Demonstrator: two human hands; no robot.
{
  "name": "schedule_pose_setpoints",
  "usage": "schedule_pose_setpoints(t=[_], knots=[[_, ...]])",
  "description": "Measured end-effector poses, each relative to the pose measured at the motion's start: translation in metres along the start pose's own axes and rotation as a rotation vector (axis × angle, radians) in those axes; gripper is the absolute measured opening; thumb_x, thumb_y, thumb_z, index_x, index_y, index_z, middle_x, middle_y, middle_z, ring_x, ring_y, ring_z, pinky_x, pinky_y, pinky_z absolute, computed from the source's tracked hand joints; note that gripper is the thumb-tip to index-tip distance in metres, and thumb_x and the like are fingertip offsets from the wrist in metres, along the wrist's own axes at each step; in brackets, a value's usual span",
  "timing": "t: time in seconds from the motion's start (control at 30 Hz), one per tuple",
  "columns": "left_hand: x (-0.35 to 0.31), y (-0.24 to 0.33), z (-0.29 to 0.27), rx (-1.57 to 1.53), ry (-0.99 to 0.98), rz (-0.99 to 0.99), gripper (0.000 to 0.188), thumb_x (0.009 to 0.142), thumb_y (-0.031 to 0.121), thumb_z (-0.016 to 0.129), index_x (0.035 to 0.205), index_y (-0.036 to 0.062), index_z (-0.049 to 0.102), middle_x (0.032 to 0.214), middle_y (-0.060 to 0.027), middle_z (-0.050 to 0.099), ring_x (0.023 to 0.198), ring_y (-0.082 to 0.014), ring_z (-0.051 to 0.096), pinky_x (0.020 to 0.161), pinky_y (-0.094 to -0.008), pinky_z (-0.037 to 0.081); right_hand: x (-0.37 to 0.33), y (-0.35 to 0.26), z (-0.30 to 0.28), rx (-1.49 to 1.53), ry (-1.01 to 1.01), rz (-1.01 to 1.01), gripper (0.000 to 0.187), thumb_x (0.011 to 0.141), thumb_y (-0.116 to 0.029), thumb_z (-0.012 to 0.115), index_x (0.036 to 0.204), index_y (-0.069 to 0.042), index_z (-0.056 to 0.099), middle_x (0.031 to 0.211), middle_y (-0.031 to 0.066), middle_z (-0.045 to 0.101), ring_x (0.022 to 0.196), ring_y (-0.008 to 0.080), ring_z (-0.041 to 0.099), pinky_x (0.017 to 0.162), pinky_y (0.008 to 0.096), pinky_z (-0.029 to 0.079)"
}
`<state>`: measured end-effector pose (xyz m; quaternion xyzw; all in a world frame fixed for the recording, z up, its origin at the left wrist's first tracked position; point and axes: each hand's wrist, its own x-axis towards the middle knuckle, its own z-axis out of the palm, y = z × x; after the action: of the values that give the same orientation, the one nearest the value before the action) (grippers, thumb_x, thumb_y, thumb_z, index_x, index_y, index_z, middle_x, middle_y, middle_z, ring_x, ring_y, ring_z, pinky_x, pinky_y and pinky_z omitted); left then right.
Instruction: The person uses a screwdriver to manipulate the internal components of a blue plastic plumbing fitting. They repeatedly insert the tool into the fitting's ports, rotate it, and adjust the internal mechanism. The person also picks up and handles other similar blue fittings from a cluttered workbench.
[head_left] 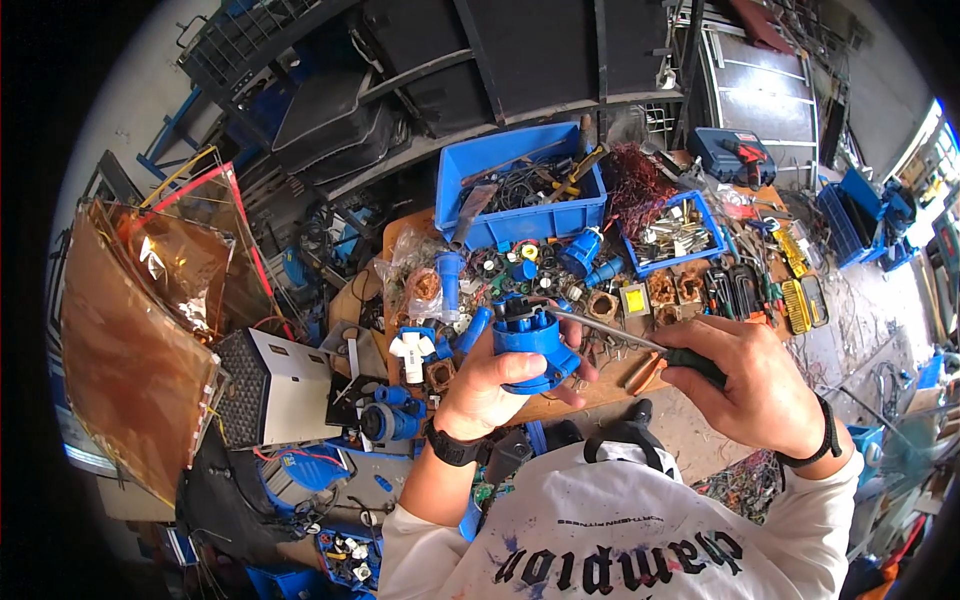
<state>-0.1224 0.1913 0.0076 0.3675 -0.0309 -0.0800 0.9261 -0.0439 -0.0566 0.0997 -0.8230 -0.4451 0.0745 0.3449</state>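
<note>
My left hand (482,388) is wrapped round a blue industrial plug connector (530,352), held up over the near edge of the workbench. Dark prongs or terminals show at its upper end. In my right hand (745,375) is a screwdriver (615,333), gripped by its dark green handle. The long metal shaft points left, and its tip reaches the top of the connector; whether it sits in a screw cannot be made out. Below the shaft lie orange-handled pliers (645,373) on the bench edge. A white fitting (411,352) stands left of my left hand.
A blue crate (520,222) of cables and scrap stands at the back. To its right are reddish wire (640,182), a blue tray (680,265) of metal parts, and hand tools (745,290). Copper-coloured sheets (130,340) and a white box (285,390) stand at the left.
</note>
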Motion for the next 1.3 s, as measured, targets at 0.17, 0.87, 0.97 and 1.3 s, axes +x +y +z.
schedule_pose_setpoints(t=[0.17, 0.87, 0.97, 1.3], knots=[[-0.002, -0.002, -0.002, -0.065, -0.054, -0.053, 0.056, 0.077, 0.016, 0.072, 0.126, 0.0059, 0.048, 0.108, -0.0136, 0.056, 0.091, -0.0346, 0.066, 0.064, -0.0454, 0.062, -0.003, 0.000, -0.003, 0.045, -0.019, 0.004, 0.025, 0.082, -0.009, 0.067, 0.105, 0.000, 0.065, 0.085, 0.0190, 0.067, 0.074, 0.0368, 0.066, 0.064, 0.0406, 0.053], [-0.002, -0.003, 0.004, 0.282, 0.212, 0.080, 0.056, 0.080, 0.022, 0.072, 0.126, -0.0024, 0.049, 0.108, -0.0161, 0.062, 0.096, -0.0261, 0.065, 0.079, -0.0438, 0.058, -0.003, -0.007, -0.001, 0.061, -0.079, 0.025, 0.024, 0.086, -0.008, 0.066, 0.109, 0.002, 0.061, 0.084, 0.0184, 0.068, 0.075, 0.0344, 0.068, 0.064, 0.0387, 0.052], [0.001, -0.003, 0.011, 0.364, 0.273, 0.128, 0.053, 0.081, 0.020, 0.070, 0.125, -0.0029, 0.050, 0.111, -0.0165, 0.061, 0.096, -0.0264, 0.065, 0.079, -0.0440, 0.059, -0.004, -0.009, -0.001, 0.039, -0.068, 0.036, 0.025, 0.086, -0.008, 0.065, 0.109, 0.003, 0.061, 0.084, 0.0191, 0.067, 0.075, 0.0365, 0.067, 0.065, 0.0404, 0.052], [0.004, -0.006, 0.019, 0.454, 0.346, 0.132, 0.040, 0.082, 0.011, 0.071, 0.116, 0.0019, 0.055, 0.099, -0.0084, 0.064, 0.088, -0.0192, 0.065, 0.077, -0.0315, 0.054, 0.000, -0.016, 0.005, -0.051, -0.043, 0.027, 0.024, 0.086, -0.015, 0.063, 0.105, 0.001, 0.063, 0.082, 0.0205, 0.066, 0.075, 0.0380, 0.066, 0.066, 0.0463, 0.053]])
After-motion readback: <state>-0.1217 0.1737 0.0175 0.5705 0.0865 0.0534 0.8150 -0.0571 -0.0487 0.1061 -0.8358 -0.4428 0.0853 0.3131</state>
